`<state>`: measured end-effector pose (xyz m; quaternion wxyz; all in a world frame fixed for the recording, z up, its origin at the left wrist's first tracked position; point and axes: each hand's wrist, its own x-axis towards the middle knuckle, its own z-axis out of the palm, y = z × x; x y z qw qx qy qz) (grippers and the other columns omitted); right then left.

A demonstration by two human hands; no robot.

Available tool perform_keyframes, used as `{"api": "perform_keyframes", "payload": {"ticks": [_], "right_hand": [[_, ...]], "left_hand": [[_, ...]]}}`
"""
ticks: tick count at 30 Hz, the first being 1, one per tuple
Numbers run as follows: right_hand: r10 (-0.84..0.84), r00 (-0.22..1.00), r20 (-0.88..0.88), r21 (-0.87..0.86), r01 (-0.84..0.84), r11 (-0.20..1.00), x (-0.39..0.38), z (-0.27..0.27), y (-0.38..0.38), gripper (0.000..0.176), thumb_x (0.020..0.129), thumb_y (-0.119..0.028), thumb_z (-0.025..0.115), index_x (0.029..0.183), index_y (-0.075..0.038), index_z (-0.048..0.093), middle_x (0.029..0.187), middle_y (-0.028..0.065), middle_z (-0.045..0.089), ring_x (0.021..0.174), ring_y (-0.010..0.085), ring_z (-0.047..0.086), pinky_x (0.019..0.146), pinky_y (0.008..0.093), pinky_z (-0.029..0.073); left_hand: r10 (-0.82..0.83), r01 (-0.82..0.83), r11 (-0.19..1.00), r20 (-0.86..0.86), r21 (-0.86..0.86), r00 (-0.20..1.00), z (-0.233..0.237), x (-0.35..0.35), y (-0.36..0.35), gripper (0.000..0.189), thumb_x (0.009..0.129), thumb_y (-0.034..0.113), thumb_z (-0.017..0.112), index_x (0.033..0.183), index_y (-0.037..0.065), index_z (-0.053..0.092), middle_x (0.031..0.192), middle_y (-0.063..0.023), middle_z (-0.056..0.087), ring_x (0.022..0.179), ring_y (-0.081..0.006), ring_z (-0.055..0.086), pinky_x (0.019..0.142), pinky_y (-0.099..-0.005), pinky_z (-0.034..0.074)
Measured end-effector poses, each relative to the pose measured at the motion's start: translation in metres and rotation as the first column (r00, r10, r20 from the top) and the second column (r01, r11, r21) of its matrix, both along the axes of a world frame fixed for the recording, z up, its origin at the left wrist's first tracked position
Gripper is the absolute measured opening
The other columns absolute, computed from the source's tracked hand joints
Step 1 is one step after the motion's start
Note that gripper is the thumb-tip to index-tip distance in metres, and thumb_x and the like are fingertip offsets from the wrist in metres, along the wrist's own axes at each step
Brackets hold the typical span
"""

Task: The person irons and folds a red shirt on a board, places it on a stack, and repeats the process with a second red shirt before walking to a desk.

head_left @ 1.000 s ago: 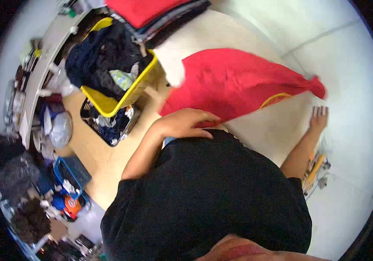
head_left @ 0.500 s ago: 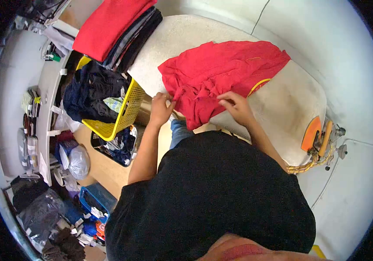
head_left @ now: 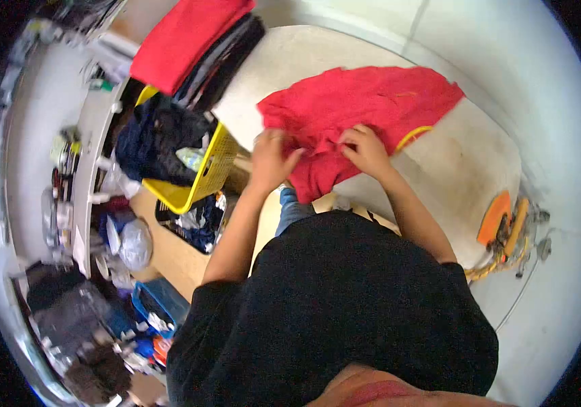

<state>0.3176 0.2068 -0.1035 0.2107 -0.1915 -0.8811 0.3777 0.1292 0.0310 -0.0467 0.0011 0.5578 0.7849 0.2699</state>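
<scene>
red garment (head_left: 372,102): soft matt cloth, crumpled, no shine at all. padded table top (head_left: 453,163): off-white cover, matt, bit grainy, faint brownish marks. yellow basket (head_left: 209,163): plastic mesh, slight sheen. dark clothes (head_left: 158,136) in it: matt fabric. folded stack (head_left: 189,41): smooth flat cloth. orange iron (head_left: 497,217): looks plastic, blurry tho. floor (head_left: 168,254): pale wood look, smooth.

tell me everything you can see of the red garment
The red garment is soft, crumpled cloth, plain red with a yellow trim curving at one edge. It lies spread on the pale padded board, its near part hanging over the edge. The left hand and right hand both grip its bunched near folds.
</scene>
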Motion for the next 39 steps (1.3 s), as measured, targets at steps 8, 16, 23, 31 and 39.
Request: {"api": "perform_keyframes", "payload": {"ticks": [8,16,23,31,39], "right_hand": [[-0.106,0.973,-0.204,-0.227,0.058,0.972,0.043,0.086,-0.006,0.006,0.087,-0.004,0.051,0.091,0.000,0.051,0.088,0.0082,0.051,0.088,0.0185,0.051,0.083,0.0306,0.042],[0.119,0.993,0.018,-0.381,-0.103,0.919,0.113,0.153,-0.029,0.011,0.087,-0.010,0.057,0.081,-0.004,0.049,0.075,0.0018,0.043,0.072,0.0122,0.043,0.068,0.0255,0.035],[0.418,0.908,0.038,-0.439,-0.361,0.823,0.067,0.161,-0.129,0.012,0.091,-0.013,0.053,0.086,-0.001,0.055,0.078,0.0045,0.050,0.075,0.0152,0.049,0.073,0.0284,0.040],[0.723,0.691,0.002,-0.627,-0.562,0.539,0.009,0.166,-0.273,0.015,0.095,-0.012,0.049,0.086,-0.001,0.053,0.079,0.0010,0.050,0.081,0.0097,0.047,0.076,0.0246,0.040],[0.991,-0.067,0.114,-0.874,-0.482,0.068,0.003,0.165,-0.383,0.010,0.092,-0.013,0.055,0.096,-0.005,0.056,0.083,-0.0047,0.050,0.076,0.0038,0.045,0.069,0.0205,0.037]], "left_hand": [[-0.373,0.373,0.926,0.268,0.053,0.888,-0.001,0.058,0.070,0.028,0.078,0.018,0.067,0.102,0.006,0.062,0.101,-0.0148,0.063,0.097,-0.0353,0.059,0.084,-0.0446,0.046],[-0.621,0.517,0.784,0.456,0.344,0.637,0.065,0.056,-0.007,0.018,0.079,0.006,0.061,0.095,0.001,0.057,0.092,-0.0152,0.063,0.089,-0.0353,0.060,0.075,-0.0423,0.047],[-0.386,0.274,0.900,0.330,0.338,0.862,0.090,0.065,-0.170,0.024,0.077,0.011,0.067,0.099,0.005,0.061,0.088,-0.0132,0.061,0.085,-0.0325,0.061,0.070,-0.0413,0.047],[0.389,-0.366,0.908,-0.090,0.202,0.917,0.111,0.134,-0.374,0.048,0.070,0.016,0.073,0.116,0.027,0.067,0.063,-0.0024,0.042,0.054,-0.0186,0.051,0.048,-0.0329,0.042],[0.699,-0.619,0.639,-0.009,0.457,0.715,0.104,0.235,-0.487,0.028,0.074,0.012,0.072,0.100,0.017,0.066,0.070,-0.0034,0.051,0.061,-0.0216,0.057,0.051,-0.0335,0.047]]}}
